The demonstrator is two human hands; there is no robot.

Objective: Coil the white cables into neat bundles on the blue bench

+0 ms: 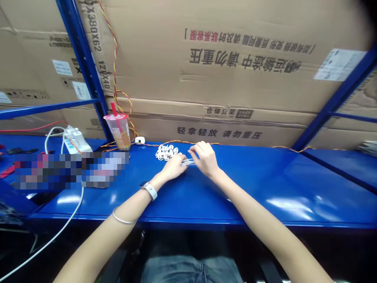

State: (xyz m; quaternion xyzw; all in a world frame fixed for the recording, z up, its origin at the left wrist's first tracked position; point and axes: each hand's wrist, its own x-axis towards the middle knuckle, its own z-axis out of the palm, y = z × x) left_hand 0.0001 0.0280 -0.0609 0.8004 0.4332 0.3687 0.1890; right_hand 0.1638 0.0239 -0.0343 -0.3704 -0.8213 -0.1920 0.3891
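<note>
A bundle of thin white cable (189, 161) spans the gap between my hands, just above the blue shelf. My left hand (174, 166) is closed around its left end. Thumb and fingertips of my right hand (205, 158) are pinched together at the bundle's right part; what sits between them is too small to make out. Close behind my left hand lies a pile of small white coiled cables (166, 152), partly covered by that hand.
A cup with a red straw (119, 129) stands at the back left, beside a small white case (140, 140). Further left is a white power strip (77, 140). Red and yellow wires (176, 141) run along the back by large cardboard boxes (206, 86). Blue posts (335, 90) flank the blue shelf (265, 173).
</note>
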